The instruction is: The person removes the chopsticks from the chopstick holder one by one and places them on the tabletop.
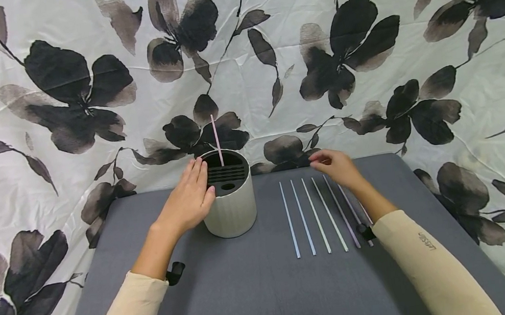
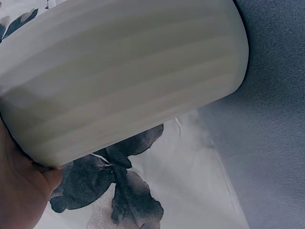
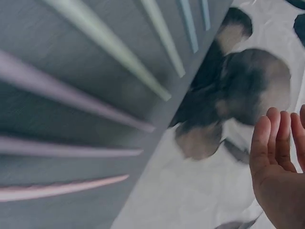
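A pale ribbed round holder (image 1: 231, 216) with a black slotted insert (image 1: 228, 185) stands upright on the table. One thin pink stick (image 1: 217, 140) pokes up out of its back opening. My left hand (image 1: 187, 195) rests with fairly straight fingers against the holder's left rim; the left wrist view shows the holder's side (image 2: 124, 81) filling most of the frame. To the right, my right hand (image 1: 334, 167) hovers over the far ends of a row of thin sticks, fingers loosely bent and holding nothing. These are blue (image 1: 290, 220), pale green (image 1: 316, 216), purple (image 1: 342, 212) and pink (image 3: 66, 190).
The grey cloth-covered table (image 1: 248, 291) ends just behind the holder and the stick row. A white floral sheet (image 1: 272, 83) hangs behind it and along the sides. The sticks lie side by side, pointing away from the person, partly under the right forearm.
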Demonstrator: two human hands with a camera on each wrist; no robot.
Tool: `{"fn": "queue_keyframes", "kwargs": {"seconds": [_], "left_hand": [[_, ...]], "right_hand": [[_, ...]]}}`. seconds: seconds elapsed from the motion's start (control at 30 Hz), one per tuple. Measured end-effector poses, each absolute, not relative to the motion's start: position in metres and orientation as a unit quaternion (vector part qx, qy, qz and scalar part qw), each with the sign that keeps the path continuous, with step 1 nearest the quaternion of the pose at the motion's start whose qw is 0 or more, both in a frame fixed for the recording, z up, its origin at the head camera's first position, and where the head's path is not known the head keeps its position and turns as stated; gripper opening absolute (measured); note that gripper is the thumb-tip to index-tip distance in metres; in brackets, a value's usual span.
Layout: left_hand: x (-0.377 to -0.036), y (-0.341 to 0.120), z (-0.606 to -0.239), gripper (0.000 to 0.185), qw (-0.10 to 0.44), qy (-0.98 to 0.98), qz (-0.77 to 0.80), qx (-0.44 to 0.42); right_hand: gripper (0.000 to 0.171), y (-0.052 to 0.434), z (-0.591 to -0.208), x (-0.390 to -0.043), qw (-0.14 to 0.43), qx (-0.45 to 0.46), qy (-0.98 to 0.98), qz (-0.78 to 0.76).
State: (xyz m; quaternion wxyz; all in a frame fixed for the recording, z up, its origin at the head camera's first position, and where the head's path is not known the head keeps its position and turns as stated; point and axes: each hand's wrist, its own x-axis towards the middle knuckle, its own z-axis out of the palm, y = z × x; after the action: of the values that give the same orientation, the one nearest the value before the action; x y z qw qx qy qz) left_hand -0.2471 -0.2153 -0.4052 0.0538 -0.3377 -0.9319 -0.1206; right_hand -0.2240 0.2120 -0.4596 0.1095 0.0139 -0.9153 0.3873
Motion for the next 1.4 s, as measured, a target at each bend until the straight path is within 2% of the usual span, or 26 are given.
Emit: {"fn": "queue_keyframes", "kwargs": {"seconds": [0.23, 0.47, 0.7, 0.97, 1.17, 1.4], "left_hand": [[-0.247, -0.215, -0.405, 0.069, 0.05, -0.932, -0.122, -0.337], [-0.246, -0.215, -0.405, 0.069, 0.051, -0.932, -0.121, -0.337], [-0.247, -0.214, -0.405, 0.069, 0.051, -0.932, -0.121, -0.337], [-0.246, -0.216, -0.404, 0.069, 0.053, -0.932, -0.122, -0.337], [-0.248, -0.216, -0.404, 0.07, 0.061, -0.931, -0.121, -0.339], [-0.248, -0.215, -0.406, 0.07, 0.054, -0.932, -0.121, -0.338]], "right_hand": [[0.027, 0.169, -0.438, -0.238, 0.094, 0.054, -0.887, 0.448], [0.032, 0.135, -0.417, -0.252, 0.085, 0.081, -0.88, 0.46], [0.031, 0.102, -0.392, -0.274, 0.08, 0.106, -0.873, 0.469], [0.037, 0.066, -0.372, -0.288, 0.049, 0.141, -0.862, 0.485], [0.039, 0.041, -0.366, -0.296, 0.057, 0.155, -0.863, 0.478], [0.034, 0.02, -0.36, -0.307, 0.066, 0.137, -0.873, 0.463]]}}
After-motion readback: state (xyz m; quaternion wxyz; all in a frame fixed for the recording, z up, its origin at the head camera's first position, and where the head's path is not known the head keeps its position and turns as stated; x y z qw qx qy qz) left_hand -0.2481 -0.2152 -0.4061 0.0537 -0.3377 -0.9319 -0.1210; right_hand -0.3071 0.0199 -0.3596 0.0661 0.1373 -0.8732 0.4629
